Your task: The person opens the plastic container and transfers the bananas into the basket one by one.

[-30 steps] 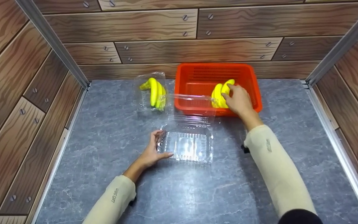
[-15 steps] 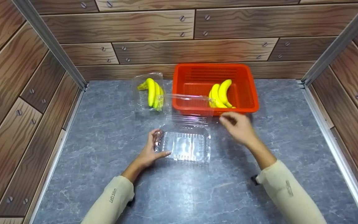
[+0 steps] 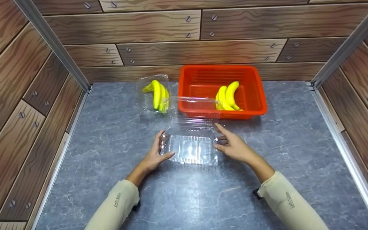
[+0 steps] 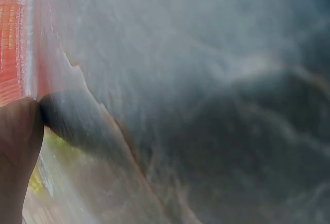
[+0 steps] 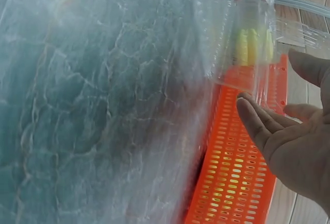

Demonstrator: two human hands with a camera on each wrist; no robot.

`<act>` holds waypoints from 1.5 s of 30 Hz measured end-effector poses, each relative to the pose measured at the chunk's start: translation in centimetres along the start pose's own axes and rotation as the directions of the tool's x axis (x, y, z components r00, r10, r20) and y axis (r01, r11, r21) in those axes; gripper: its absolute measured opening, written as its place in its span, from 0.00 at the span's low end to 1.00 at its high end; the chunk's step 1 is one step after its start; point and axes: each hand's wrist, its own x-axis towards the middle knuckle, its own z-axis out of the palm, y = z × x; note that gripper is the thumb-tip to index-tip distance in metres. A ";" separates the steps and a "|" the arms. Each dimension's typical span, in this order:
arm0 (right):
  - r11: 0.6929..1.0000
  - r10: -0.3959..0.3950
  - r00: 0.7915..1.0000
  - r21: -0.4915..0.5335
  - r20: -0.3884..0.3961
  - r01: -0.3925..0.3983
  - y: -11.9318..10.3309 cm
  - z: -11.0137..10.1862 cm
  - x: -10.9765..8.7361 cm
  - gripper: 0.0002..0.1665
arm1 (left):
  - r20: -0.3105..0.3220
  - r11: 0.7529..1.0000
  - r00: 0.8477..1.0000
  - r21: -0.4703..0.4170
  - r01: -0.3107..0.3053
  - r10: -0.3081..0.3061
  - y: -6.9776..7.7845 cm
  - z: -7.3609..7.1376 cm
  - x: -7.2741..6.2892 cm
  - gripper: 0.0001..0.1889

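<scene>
A clear plastic clamshell box (image 3: pixel 190 150) lies on the table in the head view, its lid (image 3: pixel 196 107) raised at the back. My left hand (image 3: pixel 154 153) holds the box's left side, thumb over the near left corner and fingers along the left wall. At the right side, my right hand (image 3: pixel 235 147) is spread with its fingertips close to the rim; contact is unclear. The right wrist view shows that hand (image 5: pixel 294 126) with loosely extended fingers and nothing gripped. Yellow bananas (image 3: pixel 231 94) lie in the red basket (image 3: pixel 262 95) behind the box.
Left of the basket stands another clear plastic box (image 3: pixel 144 105) holding more bananas (image 3: pixel 157 95). The raised lid overlaps the basket's front in the head view. Wood-patterned walls (image 3: pixel 158 27) enclose the grey marbled table (image 3: pixel 107 134) at the back and sides.
My right hand has left the bananas in the basket and come forward to the box's right side, carrying nothing. My left hand has stayed at the box's left side.
</scene>
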 end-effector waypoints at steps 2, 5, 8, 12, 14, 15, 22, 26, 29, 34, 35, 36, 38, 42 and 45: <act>1.000 0.010 1.000 0.008 -0.002 -0.010 0.1 0.2 0.0 0.54 | 0.002 1.000 1.000 -0.010 -0.001 0.001 0.0 0.1 0.0 0.57; 0.999 0.029 1.000 0.017 -0.002 -0.029 0.1 0.4 0.2 0.56 | 0.001 1.000 1.000 -0.024 0.010 -0.010 0.1 0.2 0.0 0.58; 0.999 0.044 0.999 0.024 -0.006 -0.044 0.1 0.4 0.4 0.56 | 0.000 1.000 1.000 -0.013 0.020 -0.020 0.2 0.3 -0.1 0.58; 0.999 0.034 0.999 0.006 -0.015 -0.034 0.1 0.6 0.9 0.55 | -0.004 0.999 1.000 0.033 0.014 -0.014 0.1 0.3 -0.1 0.58; 1.000 0.022 1.000 -0.004 -0.021 -0.022 -0.1 0.8 1.2 0.55 | -0.008 0.999 1.000 0.041 0.010 -0.009 0.1 0.2 -0.1 0.58; 1.000 0.023 0.999 -0.008 -0.022 -0.023 -0.1 0.9 1.3 0.55 | -0.010 0.999 1.000 0.037 0.003 -0.003 0.1 0.1 -0.1 0.58; 1.000 -0.009 1.000 -0.008 -0.029 0.009 -0.4 1.7 1.8 0.54 | -0.077 0.998 0.997 -0.056 -0.011 0.006 0.0 -0.5 -0.1 0.49; 1.000 -0.028 1.000 -0.006 -0.013 0.028 -0.8 2.3 2.2 0.55 | -0.134 0.995 0.991 -0.096 0.009 -0.022 0.0 -1.2 -0.6 0.45; 1.000 -0.022 1.000 0.011 -0.002 0.022 -1.1 2.9 2.5 0.56 | -0.152 0.997 0.988 -0.080 0.015 -0.027 0.0 -1.8 -1.1 0.44; 0.998 -0.031 0.999 0.046 0.023 0.030 -1.9 4.0 3.3 0.57 | -0.199 1.000 0.980 -0.020 0.002 -0.006 -0.4 -3.3 -2.1 0.43; 0.998 -0.032 0.999 0.048 0.030 0.031 -2.2 4.3 3.5 0.57 | -0.209 1.000 0.978 -0.009 -0.001 -0.001 -0.4 -3.6 -2.3 0.43; 0.998 -0.033 0.999 0.046 0.036 0.032 -2.3 4.6 3.7 0.57 | -0.218 1.000 0.976 0.000 -0.004 0.003 -0.5 -4.0 -2.5 0.44; 0.998 -0.043 0.998 0.048 0.046 0.041 -2.7 5.3 4.1 0.57 | -0.229 1.000 0.973 0.006 -0.002 0.003 -0.7 -4.9 -2.9 0.43; 0.997 -0.067 0.997 0.042 0.044 0.065 -3.6 6.5 4.8 0.56 | -0.242 1.000 0.970 0.003 0.002 -0.002 -0.9 -6.7 -3.5 0.41; 0.996 -0.075 0.996 0.042 0.040 0.073 -4.4 7.5 5.5 0.56 | -0.263 1.000 0.965 0.003 0.000 0.001 -1.0 -8.0 -4.0 0.40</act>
